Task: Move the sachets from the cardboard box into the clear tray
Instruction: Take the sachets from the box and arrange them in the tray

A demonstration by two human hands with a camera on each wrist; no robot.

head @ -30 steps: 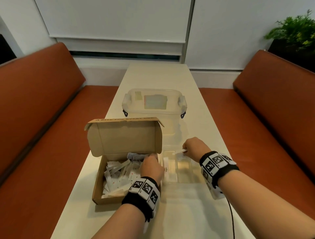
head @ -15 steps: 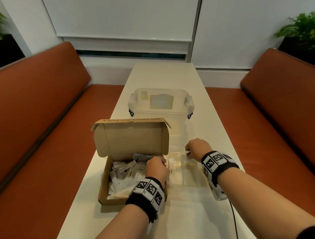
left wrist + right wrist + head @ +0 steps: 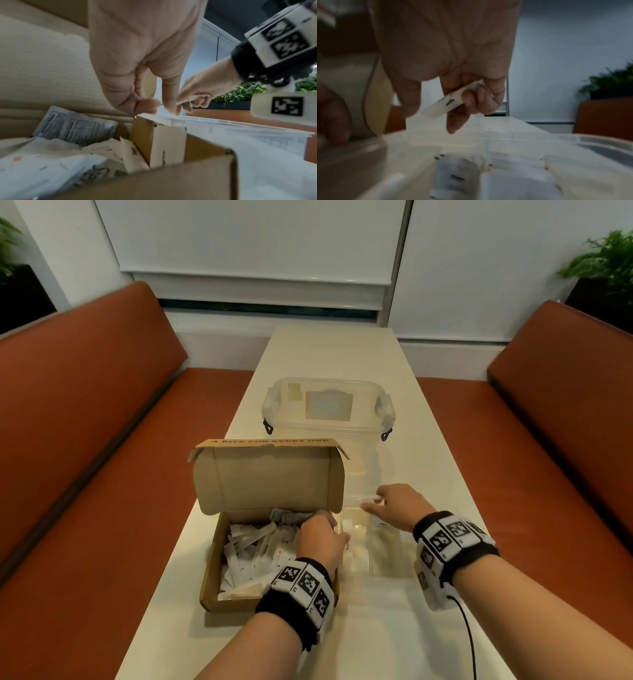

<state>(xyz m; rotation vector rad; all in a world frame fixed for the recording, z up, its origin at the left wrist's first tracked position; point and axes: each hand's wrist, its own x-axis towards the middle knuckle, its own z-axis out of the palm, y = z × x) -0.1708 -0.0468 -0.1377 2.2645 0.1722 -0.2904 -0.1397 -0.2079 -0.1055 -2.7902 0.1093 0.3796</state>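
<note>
An open cardboard box (image 3: 209,577) holds several white and grey sachets (image 3: 253,553). The clear tray (image 3: 390,559) stands against its right side, with a few sachets (image 3: 457,180) lying in it. My left hand (image 3: 325,517) is at the box's far right corner. Its thumb and forefinger (image 3: 169,105) rest on the tray's rim (image 3: 223,125) beside the box wall, with no sachet between them. My right hand (image 3: 375,501) hovers over the tray's far end and pinches a white stick sachet (image 3: 447,104).
The box's lid (image 3: 270,481) stands upright behind the sachets. A lidded clear plastic container (image 3: 329,409) sits farther back on the narrow white table (image 3: 342,354). Orange benches (image 3: 85,440) flank both sides. A cable (image 3: 469,635) hangs from my right wrist.
The head view has drifted a little, while both hands have stayed almost where they were. The right hand keeps the stick sachet over the tray's far end.
</note>
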